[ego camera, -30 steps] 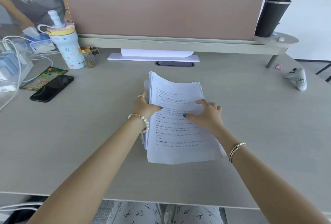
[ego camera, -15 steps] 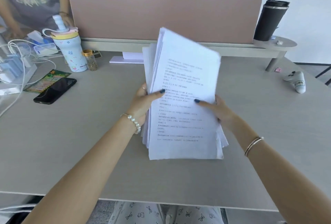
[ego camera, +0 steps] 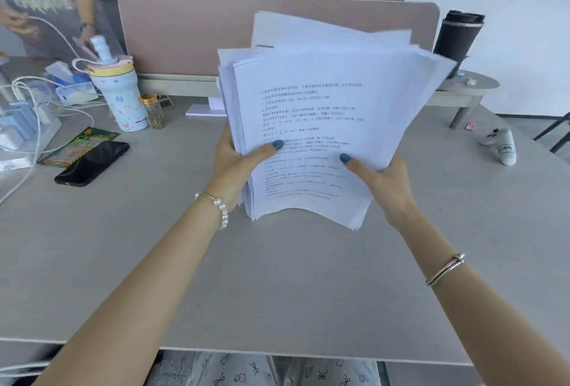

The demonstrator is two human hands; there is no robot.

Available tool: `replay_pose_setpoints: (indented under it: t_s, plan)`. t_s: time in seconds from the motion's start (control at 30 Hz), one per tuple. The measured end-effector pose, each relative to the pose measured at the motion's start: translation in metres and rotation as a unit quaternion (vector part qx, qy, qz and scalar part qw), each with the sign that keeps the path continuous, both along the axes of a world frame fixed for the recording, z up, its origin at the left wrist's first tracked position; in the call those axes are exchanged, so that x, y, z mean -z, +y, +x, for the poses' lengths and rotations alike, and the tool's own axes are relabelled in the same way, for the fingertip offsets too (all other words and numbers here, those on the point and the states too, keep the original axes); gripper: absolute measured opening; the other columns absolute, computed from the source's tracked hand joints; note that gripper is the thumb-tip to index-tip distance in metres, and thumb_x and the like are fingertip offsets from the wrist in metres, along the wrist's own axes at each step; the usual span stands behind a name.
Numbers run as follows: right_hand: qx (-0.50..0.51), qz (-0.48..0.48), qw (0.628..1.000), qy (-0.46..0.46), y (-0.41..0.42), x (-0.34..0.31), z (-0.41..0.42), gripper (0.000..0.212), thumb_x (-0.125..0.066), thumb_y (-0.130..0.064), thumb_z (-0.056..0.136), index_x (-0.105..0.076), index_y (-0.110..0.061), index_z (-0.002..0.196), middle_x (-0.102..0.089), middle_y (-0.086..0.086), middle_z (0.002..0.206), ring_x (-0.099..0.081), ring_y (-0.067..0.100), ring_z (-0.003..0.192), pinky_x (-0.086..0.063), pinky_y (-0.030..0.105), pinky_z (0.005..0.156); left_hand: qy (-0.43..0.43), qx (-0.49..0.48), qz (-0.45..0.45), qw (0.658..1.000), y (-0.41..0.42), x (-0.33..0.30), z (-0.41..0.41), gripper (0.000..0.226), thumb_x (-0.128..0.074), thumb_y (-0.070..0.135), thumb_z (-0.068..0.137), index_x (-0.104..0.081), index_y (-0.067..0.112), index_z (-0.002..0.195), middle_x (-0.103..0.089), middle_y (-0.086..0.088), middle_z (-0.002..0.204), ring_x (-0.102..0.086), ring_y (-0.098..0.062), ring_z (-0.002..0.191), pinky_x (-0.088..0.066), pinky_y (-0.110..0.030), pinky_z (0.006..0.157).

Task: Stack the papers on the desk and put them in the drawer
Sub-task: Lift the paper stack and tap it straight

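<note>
Head view. Thick stack of white printed paper sheets (ego camera: 320,126): raised upright off the pale grey table (ego camera: 293,277) since a second ago, lower edge now clear of the surface, upper corners fanned and uneven. Left hand (ego camera: 237,166): clamped on stack's left edge. Right hand (ego camera: 382,182): clamped on lower right edge. Black phone (ego camera: 92,163): well left of stack. Judged ready for squaring; drawer unseen.
</note>
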State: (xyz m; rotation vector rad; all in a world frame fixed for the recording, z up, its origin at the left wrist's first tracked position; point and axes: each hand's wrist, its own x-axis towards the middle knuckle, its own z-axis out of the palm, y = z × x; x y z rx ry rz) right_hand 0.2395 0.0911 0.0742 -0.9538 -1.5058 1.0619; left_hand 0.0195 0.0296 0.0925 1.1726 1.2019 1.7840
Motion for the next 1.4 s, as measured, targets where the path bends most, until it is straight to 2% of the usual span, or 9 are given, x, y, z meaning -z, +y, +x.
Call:
replay_pose_setpoints:
  t_s: [0.13, 0.3, 0.5, 0.63, 0.83, 0.93, 1.03, 1.27, 1.4]
  plan:
    - [-0.005, -0.032, 0.999, 0.024, -0.008, 0.008, -0.004, 0.022, -0.077, -0.024, 0.075, -0.064, -0.033, 0.09, -0.069, -0.018, 0.093, -0.067, -0.006, 0.081, -0.053, 0.013, 0.063, 0.004, 0.02, -0.044, 0.999, -0.003, 0.016, 0.002, 0.032, -0.078, 0.009, 0.068, -0.069, 0.02, 0.097, -0.075, 0.014, 0.087, -0.07, -0.006, 0.088, -0.055, -0.019, 0.069]
    - [0.056, -0.008, 0.997, 0.061, -0.01, -0.009, -0.015, 0.012, -0.076, -0.026, 0.076, -0.066, -0.024, 0.082, -0.07, -0.012, 0.083, -0.067, -0.002, 0.071, -0.056, 0.02, 0.063, -0.008, -0.017, -0.005, 1.0, 0.002, 0.003, 0.009, 0.023, -0.076, 0.006, 0.069, -0.07, 0.024, 0.082, -0.074, 0.019, 0.074, -0.07, -0.002, 0.079, -0.055, -0.018, 0.069]
    - [0.036, -0.004, 0.999, 0.016, -0.022, 0.032, 0.0, 0.022, -0.075, -0.022, 0.077, -0.064, -0.03, 0.094, -0.07, -0.011, 0.098, -0.068, -0.001, 0.088, -0.054, 0.019, 0.07, 0.008, -0.003, -0.049, 0.999, -0.017, 0.043, 0.007, 0.025, -0.077, 0.007, 0.067, -0.07, 0.023, 0.085, -0.074, 0.019, 0.074, -0.071, -0.007, 0.08, -0.057, -0.02, 0.068]
    - [0.061, 0.02, 0.997, 0.044, -0.02, 0.015, -0.004, 0.026, -0.073, -0.022, 0.079, -0.063, -0.016, 0.102, -0.068, -0.014, 0.095, -0.065, -0.007, 0.081, -0.051, 0.013, 0.066, 0.014, -0.013, -0.019, 1.0, -0.013, 0.024, 0.011, 0.027, -0.076, 0.003, 0.067, -0.069, 0.024, 0.081, -0.073, 0.023, 0.071, -0.069, 0.001, 0.076, -0.057, -0.018, 0.068]
    - [0.04, 0.011, 0.999, 0.031, -0.014, 0.012, -0.007, 0.045, -0.075, -0.025, 0.075, -0.057, -0.022, 0.116, -0.067, -0.007, 0.113, -0.064, 0.006, 0.102, -0.054, 0.026, 0.079, 0.024, 0.006, -0.019, 1.0, -0.005, 0.023, 0.013, 0.034, -0.079, 0.008, 0.065, -0.068, 0.021, 0.095, -0.073, 0.017, 0.086, -0.069, -0.002, 0.086, -0.054, -0.017, 0.071]
    - [0.05, -0.035, 0.998, 0.029, -0.019, 0.028, -0.011, 0.03, -0.072, -0.02, 0.079, -0.062, -0.021, 0.107, -0.069, -0.012, 0.098, -0.066, -0.003, 0.084, -0.051, 0.026, 0.07, 0.015, 0.001, -0.068, 0.998, -0.009, 0.045, 0.021, 0.036, -0.08, 0.012, 0.065, -0.068, 0.019, 0.098, -0.073, 0.018, 0.084, -0.069, 0.0, 0.081, -0.054, -0.017, 0.07]
    - [0.065, -0.045, 0.996, 0.039, -0.02, 0.017, -0.012, 0.015, -0.07, -0.022, 0.081, -0.064, -0.018, 0.094, -0.069, -0.004, 0.091, -0.066, 0.011, 0.082, -0.054, 0.034, 0.07, 0.007, -0.015, -0.066, 0.998, -0.007, 0.038, 0.022, 0.025, -0.079, 0.013, 0.067, -0.068, 0.025, 0.087, -0.072, 0.017, 0.082, -0.069, 0.001, 0.077, -0.054, -0.016, 0.065]
    - [0.059, -0.076, 0.994, 0.055, -0.031, 0.037, -0.014, 0.007, -0.07, -0.018, 0.081, -0.066, -0.023, 0.082, -0.069, -0.008, 0.079, -0.066, 0.014, 0.074, -0.054, 0.018, 0.057, -0.012, -0.039, -0.113, 0.993, -0.017, 0.068, 0.036, 0.022, -0.077, 0.019, 0.07, -0.067, 0.026, 0.088, -0.068, 0.017, 0.083, -0.065, 0.003, 0.076, -0.049, -0.006, 0.059]
    - [0.086, -0.067, 0.992, 0.069, -0.03, 0.025, -0.011, 0.008, -0.071, -0.022, 0.08, -0.067, -0.017, 0.086, -0.069, -0.006, 0.079, -0.067, 0.01, 0.07, -0.054, 0.022, 0.057, 0.004, -0.049, -0.092, 0.995, -0.016, 0.057, 0.037, 0.019, -0.078, 0.017, 0.07, -0.067, 0.029, 0.08, -0.069, 0.021, 0.076, -0.065, 0.01, 0.068, -0.049, -0.005, 0.06]
